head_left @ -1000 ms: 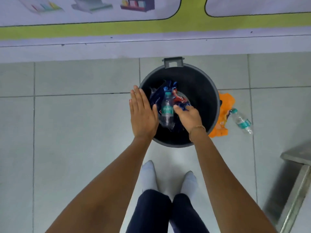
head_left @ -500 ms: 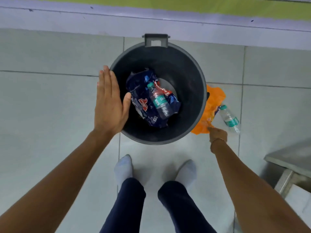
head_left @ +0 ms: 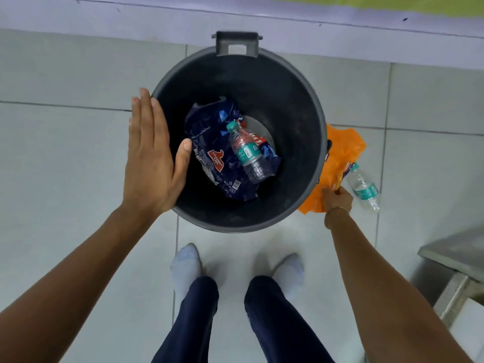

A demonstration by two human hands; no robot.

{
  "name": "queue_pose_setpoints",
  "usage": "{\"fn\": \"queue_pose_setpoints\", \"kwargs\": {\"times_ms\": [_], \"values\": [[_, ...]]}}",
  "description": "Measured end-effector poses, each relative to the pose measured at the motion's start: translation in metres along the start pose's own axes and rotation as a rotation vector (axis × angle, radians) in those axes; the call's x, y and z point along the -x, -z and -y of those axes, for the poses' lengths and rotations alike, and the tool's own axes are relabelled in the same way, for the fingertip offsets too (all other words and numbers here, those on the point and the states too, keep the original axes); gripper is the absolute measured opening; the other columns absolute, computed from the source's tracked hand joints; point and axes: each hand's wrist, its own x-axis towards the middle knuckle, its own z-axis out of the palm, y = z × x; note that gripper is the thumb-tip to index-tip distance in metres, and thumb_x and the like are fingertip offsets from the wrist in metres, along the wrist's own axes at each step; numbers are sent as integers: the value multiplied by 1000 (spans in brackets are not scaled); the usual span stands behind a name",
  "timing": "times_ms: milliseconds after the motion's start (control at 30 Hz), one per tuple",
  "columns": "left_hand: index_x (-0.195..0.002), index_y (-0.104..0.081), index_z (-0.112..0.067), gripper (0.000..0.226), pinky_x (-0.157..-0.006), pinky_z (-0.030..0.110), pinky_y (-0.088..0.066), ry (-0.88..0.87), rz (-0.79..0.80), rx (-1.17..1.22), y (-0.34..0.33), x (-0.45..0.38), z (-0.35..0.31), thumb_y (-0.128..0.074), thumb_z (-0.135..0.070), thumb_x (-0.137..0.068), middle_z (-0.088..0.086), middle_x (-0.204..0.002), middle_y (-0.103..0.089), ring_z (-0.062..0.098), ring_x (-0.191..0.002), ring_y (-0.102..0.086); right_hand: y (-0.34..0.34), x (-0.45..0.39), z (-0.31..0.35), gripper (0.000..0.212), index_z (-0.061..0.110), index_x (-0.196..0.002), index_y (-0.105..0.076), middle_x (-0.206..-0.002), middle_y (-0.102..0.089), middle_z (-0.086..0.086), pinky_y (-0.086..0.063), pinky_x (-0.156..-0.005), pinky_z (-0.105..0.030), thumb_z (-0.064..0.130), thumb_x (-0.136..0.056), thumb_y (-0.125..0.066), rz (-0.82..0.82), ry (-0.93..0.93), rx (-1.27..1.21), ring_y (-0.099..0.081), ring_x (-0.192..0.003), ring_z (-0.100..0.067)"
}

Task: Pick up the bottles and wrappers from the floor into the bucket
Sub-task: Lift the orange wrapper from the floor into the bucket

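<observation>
A black bucket (head_left: 301, 106) stands on the tiled floor (head_left: 65, 166), holding a blue wrapper (head_left: 209, 142) and a bottle (head_left: 248, 153). The left hand (head_left: 152, 163) hovers flat and empty at its rim. The right hand (head_left: 337, 200) seems to pinch an orange wrapper (head_left: 340, 150) beside another bottle (head_left: 365, 188).

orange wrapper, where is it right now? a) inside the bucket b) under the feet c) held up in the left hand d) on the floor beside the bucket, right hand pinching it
d: the orange wrapper lies on the floor against the bucket, and the right hand pinches its near edge.
</observation>
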Motion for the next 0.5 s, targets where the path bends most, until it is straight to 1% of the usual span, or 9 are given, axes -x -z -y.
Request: {"fn": "queue_pose_setpoints", "kwargs": {"times_ms": [100,200,267,300,333,367,400,433,500], "values": [[-153,0,-3,66,-122,35,2,18,28,64,3,-1,-2,-23,-40,-102,15,-162,5,26,-149,9,35,38,11,30,4,-106,-62,-109,-65,-22,-46,-87,-39,28,-94,-49,-127,184,29,-59,-99,-36],[-152,0,-2,66,-122,37,1,28,58,97,10,0,-3,-22,-39,-102,16,-162,5,25,-149,10,81,96,34,31,-1,-103,-64,-96,-68,-24,-38,-72,-21,24,-93,-51,-333,429,-11,-60,-83,-30],[-152,-1,-1,67,-122,39,1,32,89,98,13,0,-5,-22,-39,-102,17,-161,5,26,-149,9,114,142,51,26,0,-98,-65,-83,-69,-12,-33,-61,-8,23,-91,-55,-466,608,-114,-56,-71,-11],[-152,-1,-1,67,-122,39,0,42,103,94,12,-2,-6,-21,-40,-101,17,-161,4,27,-149,9,127,162,56,20,6,-94,-64,-77,-67,3,-34,-58,-5,24,-91,-56,-508,684,-175,-52,-65,-1],[-152,-1,-1,68,-122,40,-1,44,115,82,15,-2,-6,-21,-40,-101,18,-161,4,28,-149,8,140,188,61,12,16,-91,-61,-72,-63,16,-35,-58,-3,28,-91,-57,-521,742,-223,-52,-61,2],[-152,-1,0,68,-122,41,-1,48,122,70,15,-2,-7,-21,-41,-101,18,-161,4,28,-149,8,148,208,62,8,23,-91,-59,-68,-61,20,-37,-58,-5,31,-91,-58,-519,775,-241,-53,-60,3],[-152,-1,0,68,-122,41,-1,48,125,63,15,-3,-7,-21,-41,-101,18,-161,4,29,-149,7,152,226,62,9,24,-89,-59,-66,-60,18,-39,-57,-10,33,-90,-59,-512,802,-232,-53,-59,1],[-152,-1,0,68,-122,40,-1,46,131,62,16,-3,-6,-21,-41,-101,18,-161,3,30,-149,7,151,242,61,13,20,-87,-61,-65,-57,14,-39,-55,-14,32,-90,-60,-498,825,-208,-50,-57,-2],[-152,-2,0,66,-122,38,0,35,126,73,16,-4,-5,-21,-39,-102,18,-161,3,30,-149,6,134,263,61,19,10,-80,-60,-62,-49,10,-33,-51,-7,27,-89,-61,-458,864,-179,-44,-55,-3]]}}
